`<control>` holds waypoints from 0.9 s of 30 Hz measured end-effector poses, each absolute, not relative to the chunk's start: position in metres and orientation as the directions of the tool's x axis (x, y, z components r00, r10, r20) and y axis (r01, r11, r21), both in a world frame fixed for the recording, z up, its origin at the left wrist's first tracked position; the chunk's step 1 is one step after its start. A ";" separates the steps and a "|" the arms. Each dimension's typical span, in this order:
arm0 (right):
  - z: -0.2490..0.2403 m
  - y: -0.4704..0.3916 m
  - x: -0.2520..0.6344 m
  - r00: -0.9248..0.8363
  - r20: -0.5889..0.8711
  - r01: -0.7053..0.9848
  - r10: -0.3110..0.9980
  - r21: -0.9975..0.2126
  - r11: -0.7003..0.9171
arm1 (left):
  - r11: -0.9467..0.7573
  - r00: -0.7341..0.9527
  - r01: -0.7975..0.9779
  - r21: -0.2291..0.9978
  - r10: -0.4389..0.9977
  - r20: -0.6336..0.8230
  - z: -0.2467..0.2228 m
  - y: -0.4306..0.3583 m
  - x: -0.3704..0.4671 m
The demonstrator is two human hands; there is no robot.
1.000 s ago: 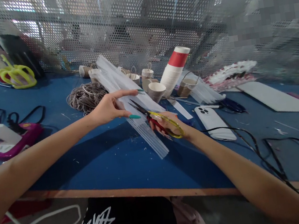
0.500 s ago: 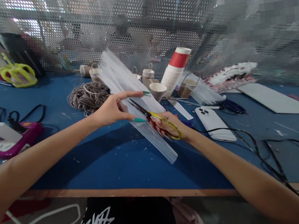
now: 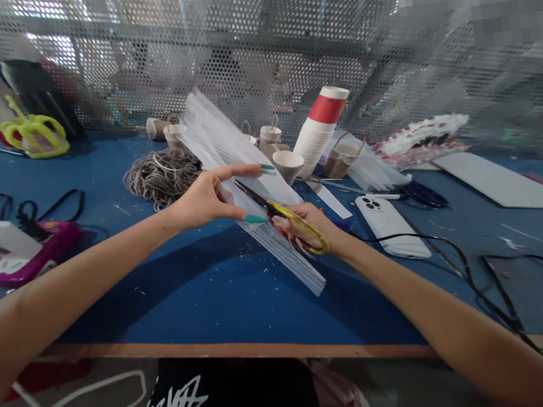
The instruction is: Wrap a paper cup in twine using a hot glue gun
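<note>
A long bundle of clear plastic strips (image 3: pixel 221 130) slants across the table, its lower end reaching toward the front edge. My left hand (image 3: pixel 205 199) spans the bundle at its middle, with thumb and fingers wrapped round its sides; green nails show at the tips. In my right hand (image 3: pixel 307 225) is a pair of scissors (image 3: pixel 300 218) with yellow handles and dark blades. The blades look close together and lie over the strips, between my left thumb and fingers. Some of my right fingers are hidden behind the handles, near the lower part of the bundle.
Grey cord (image 3: pixel 164 177) lies coiled behind my left hand. Beyond the bundle stand small paper cups (image 3: pixel 289 164) and a tall cup stack (image 3: pixel 316 131). A white phone (image 3: pixel 392 225) and black cable (image 3: pixel 452 245) lie to the right. A perforated metal screen (image 3: pixel 248 38) closes the back.
Both hands stay nearly in place. The scissors' handles have shifted very slightly to the left, and the view has moved a little.
</note>
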State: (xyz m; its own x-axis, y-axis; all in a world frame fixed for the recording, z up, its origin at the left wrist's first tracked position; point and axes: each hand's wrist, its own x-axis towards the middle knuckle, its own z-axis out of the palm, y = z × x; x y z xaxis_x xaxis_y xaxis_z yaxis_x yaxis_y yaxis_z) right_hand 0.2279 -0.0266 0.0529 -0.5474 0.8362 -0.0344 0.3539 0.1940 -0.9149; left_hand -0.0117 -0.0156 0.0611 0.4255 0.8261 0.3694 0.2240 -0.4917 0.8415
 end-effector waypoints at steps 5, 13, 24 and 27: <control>0.048 -0.025 0.231 -0.530 -0.025 0.350 0.848 -0.917 0.192 | -0.458 0.429 0.184 0.870 0.834 0.348 0.062 -0.015 -0.011; 0.050 -0.029 0.226 -0.544 -0.043 0.328 0.838 -0.930 0.165 | -0.446 0.462 0.178 0.877 0.825 0.326 0.064 -0.019 -0.007; 0.043 -0.027 0.225 -0.561 0.012 0.287 0.827 -0.935 0.208 | -0.488 0.511 0.104 0.867 0.774 0.374 0.057 -0.014 -0.007; 0.043 -0.027 0.225 -0.576 0.025 0.271 0.817 -0.937 0.220 | -0.506 0.508 0.033 0.862 0.751 0.422 0.051 -0.010 -0.009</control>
